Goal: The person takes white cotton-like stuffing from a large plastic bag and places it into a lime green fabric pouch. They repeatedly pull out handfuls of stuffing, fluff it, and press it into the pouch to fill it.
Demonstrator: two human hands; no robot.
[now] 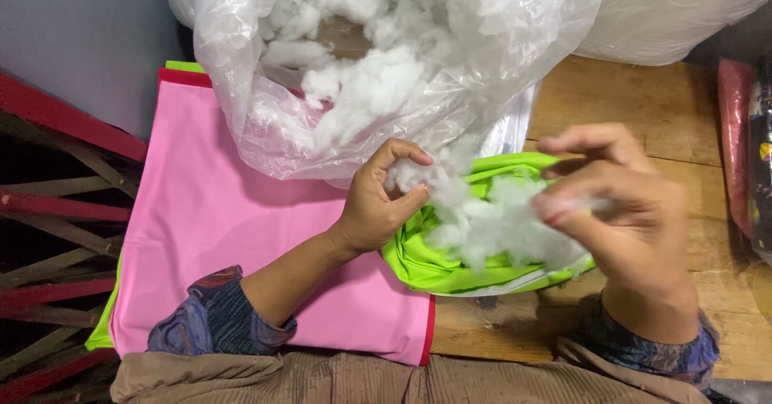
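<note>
Fingers [406, 180] of the left hand [374, 207] pinch white stuffing [490, 223] at the green fabric cover [422, 263] on the bench [643, 106], right hand [623, 211] clamped on a tuft; filling underway, each further wad needs pressing inside.

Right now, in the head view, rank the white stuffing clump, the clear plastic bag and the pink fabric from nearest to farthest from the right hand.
From the right hand:
1. White stuffing clump, pinched in its fingers.
2. Clear plastic bag, above and to the left.
3. Pink fabric, far left.
</note>
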